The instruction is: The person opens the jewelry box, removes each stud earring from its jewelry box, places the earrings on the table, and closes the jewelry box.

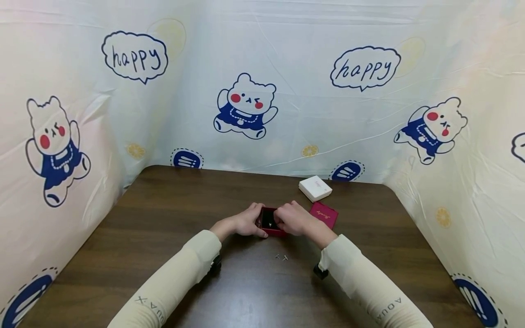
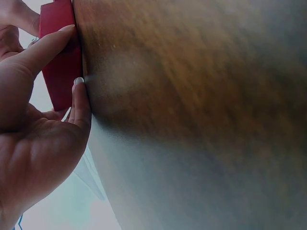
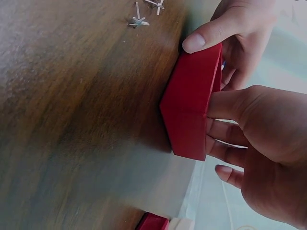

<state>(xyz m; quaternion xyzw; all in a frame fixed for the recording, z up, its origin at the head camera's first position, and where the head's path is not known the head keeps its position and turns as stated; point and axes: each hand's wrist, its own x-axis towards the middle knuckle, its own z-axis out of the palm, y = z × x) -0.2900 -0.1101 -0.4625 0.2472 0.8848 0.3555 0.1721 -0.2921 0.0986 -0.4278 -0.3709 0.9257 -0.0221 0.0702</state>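
Observation:
A small red jewelry box (image 3: 184,129) stands uncovered on the table, with a black insert (image 1: 266,217) inside. My left hand (image 1: 247,221) grips its left end, thumb along the near wall and fingers at the far side. Over the right end, my right hand (image 1: 294,218) reaches its thumb and several fingers down inside the rim. Those fingertips are hidden, so I cannot tell whether they pinch anything. A tiny silver star (image 1: 270,224) shows against the black insert. Nearer to me, two silver stud earrings (image 3: 139,22) lie on the table, posts sticking out.
The red box lid (image 1: 324,215) with gold lettering lies right of the box, partly behind my right forearm. A white box (image 1: 315,187) sits just beyond it on the brown wooden table (image 1: 184,191). Printed curtains (image 1: 295,114) enclose the back and sides.

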